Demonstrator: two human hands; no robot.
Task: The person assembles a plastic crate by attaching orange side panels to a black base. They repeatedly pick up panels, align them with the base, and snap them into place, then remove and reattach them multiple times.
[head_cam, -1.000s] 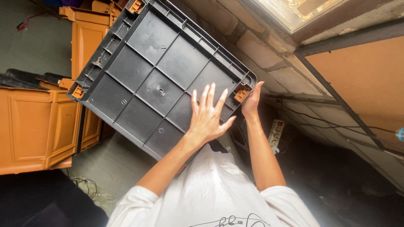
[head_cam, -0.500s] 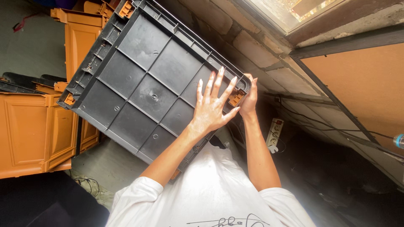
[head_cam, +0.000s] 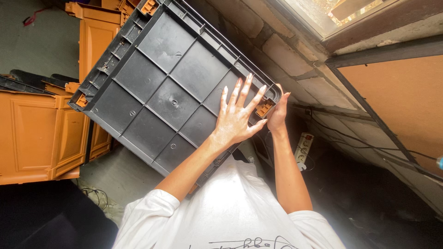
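Grey plastic, ribbed on its underside, fills the upper left of the head view: a large crate base [head_cam: 170,87] with orange clips [head_cam: 264,108] at its corners, held up tilted in front of the person.

Left hand [head_cam: 237,117]: laid flat against the ribbed underside near the right corner, fingers spread wide and straight, palm pressed on, nothing enclosed.

Right hand [head_cam: 278,110]: wrapped around the corner edge just beside the orange clip; fingers are curled over the rim and mostly hidden behind it, so the grip is judged closed on the edge.

Change noted against the two earlier frames: the crate base has been swung further up and to the left, its far corner now near the top edge of the view. The left hand has been slid rightward along the underside, closer to the clipped corner, and now lies almost against the right hand. The right hand has been kept at the same corner throughout.

Judgement: the panel is being turned or repositioned about that corner, with weight carried by the right-hand grip and steadied by the flat palm.

Surroundings: orange crates [head_cam: 41,133] stacked at left, a white power strip [head_cam: 303,150] on the floor at right, and the brick wall [head_cam: 277,50] behind.
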